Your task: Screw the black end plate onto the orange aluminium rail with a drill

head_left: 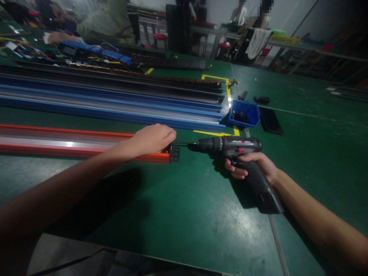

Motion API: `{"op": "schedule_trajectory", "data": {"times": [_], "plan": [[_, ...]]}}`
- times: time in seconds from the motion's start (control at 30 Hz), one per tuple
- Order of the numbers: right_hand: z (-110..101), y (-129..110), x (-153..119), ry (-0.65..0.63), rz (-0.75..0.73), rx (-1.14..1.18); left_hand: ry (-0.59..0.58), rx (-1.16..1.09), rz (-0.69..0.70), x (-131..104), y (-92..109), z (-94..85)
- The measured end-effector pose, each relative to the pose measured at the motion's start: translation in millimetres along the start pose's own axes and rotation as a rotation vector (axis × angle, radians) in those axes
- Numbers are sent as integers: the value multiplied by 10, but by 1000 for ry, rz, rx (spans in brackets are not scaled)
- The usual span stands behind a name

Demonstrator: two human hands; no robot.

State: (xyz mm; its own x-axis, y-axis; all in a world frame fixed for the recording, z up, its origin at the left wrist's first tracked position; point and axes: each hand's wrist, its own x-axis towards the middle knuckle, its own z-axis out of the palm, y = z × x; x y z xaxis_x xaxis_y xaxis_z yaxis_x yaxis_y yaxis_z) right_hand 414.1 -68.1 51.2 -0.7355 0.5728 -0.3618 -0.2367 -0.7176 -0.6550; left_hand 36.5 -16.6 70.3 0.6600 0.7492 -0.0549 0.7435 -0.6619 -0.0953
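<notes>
My right hand [253, 165] is wrapped round the grip of a black cordless drill [241, 146], which points left. Its long thin bit [184, 144] reaches to a black end cap [175, 153] on the near end of an orange metal channel [71, 151]; whether the tip touches a screw is hidden. My left hand [153, 138] rests over that end of the channel, its fingers curled down behind the cap. What those fingers grip is mostly out of sight, but they press on the channel's end.
Blue metal channels [129, 109] and black ones [172, 85] lie side by side beyond the orange one. At their right ends stands a blue bin [244, 114] with dark parts. A black flat tray [270, 120] lies beside it. Wires and people are at the back.
</notes>
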Motion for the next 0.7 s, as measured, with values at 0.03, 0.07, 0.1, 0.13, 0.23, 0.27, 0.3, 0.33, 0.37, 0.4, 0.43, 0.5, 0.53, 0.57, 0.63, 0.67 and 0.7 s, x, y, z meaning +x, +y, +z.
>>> {"op": "schedule_trajectory", "data": {"times": [0.03, 0.07, 0.1, 0.13, 0.23, 0.27, 0.3, 0.33, 0.37, 0.4, 0.43, 0.5, 0.53, 0.57, 0.63, 0.67, 0.7], "plan": [[-1, -1, 1, -2, 1, 1, 0, -4, 0, -2, 1, -2], [-4, -1, 2, -4, 1, 3, 0, -10, 0, -3, 2, -3], [-7, -1, 2, -5, 3, 7, -1, -13, 1, -3, 1, -4], [-11, -1, 3, -8, 5, 11, -3, -11, 3, -3, -1, -2], [-20, -2, 3, -12, 15, 26, -9, 8, 14, 1, -14, 14], [-21, -2, 2, -13, 16, 28, -6, 10, 12, 2, -20, 22], [-22, -3, 1, -11, 17, 30, 0, 8, 9, 4, -24, 30], [-22, -4, 0, -10, 17, 31, 5, 3, 8, 5, -27, 36], [-22, -4, 0, -10, 18, 33, 8, -3, 9, 5, -28, 39], [-22, -5, 0, -13, 21, 35, 9, -10, 9, 6, -27, 39], [-23, -6, 0, -16, 23, 35, 9, -17, 6, 6, -23, 36], [-24, -8, 1, -22, 27, 32, 5, -26, -7, 7, -13, 26], [-25, -10, 1, -23, 29, 29, 3, -26, -13, 7, -8, 20], [-25, -12, 1, -20, 30, 26, 2, -25, -19, 7, -4, 15], [-24, -15, 0, -15, 32, 25, -3, -19, -23, 8, 2, 9], [-23, -17, -1, -14, 33, 26, -6, -15, -19, 8, 3, 7], [-22, -19, -1, -13, 33, 28, -9, -12, -18, 8, 5, 5]]}}
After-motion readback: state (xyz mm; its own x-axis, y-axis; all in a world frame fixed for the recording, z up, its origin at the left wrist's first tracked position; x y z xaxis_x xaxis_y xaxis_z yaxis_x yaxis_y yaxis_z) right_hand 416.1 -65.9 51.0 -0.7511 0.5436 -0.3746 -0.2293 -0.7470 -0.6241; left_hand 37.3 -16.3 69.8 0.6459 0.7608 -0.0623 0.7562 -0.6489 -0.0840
